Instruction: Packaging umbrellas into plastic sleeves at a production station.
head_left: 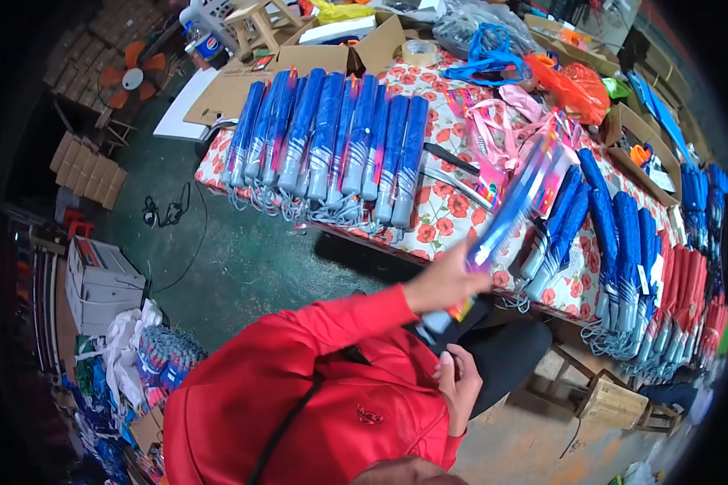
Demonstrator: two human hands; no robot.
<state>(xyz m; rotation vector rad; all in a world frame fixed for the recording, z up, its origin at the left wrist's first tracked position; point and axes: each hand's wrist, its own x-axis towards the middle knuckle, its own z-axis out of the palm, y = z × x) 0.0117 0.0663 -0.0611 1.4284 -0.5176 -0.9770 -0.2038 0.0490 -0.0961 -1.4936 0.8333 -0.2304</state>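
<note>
Red sleeves nearest. Left hand (449,283) clamped mid-shaft on folded umbrella (510,212), angled over floral table (445,218); right hand (459,384) curled near its handle end, grip unclear. Seemingly mid-sleeving; next, placing beside blue row (332,145).

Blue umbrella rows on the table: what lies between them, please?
In the head view, pink straps, a black rod and bare floral cloth lie between them.
</note>
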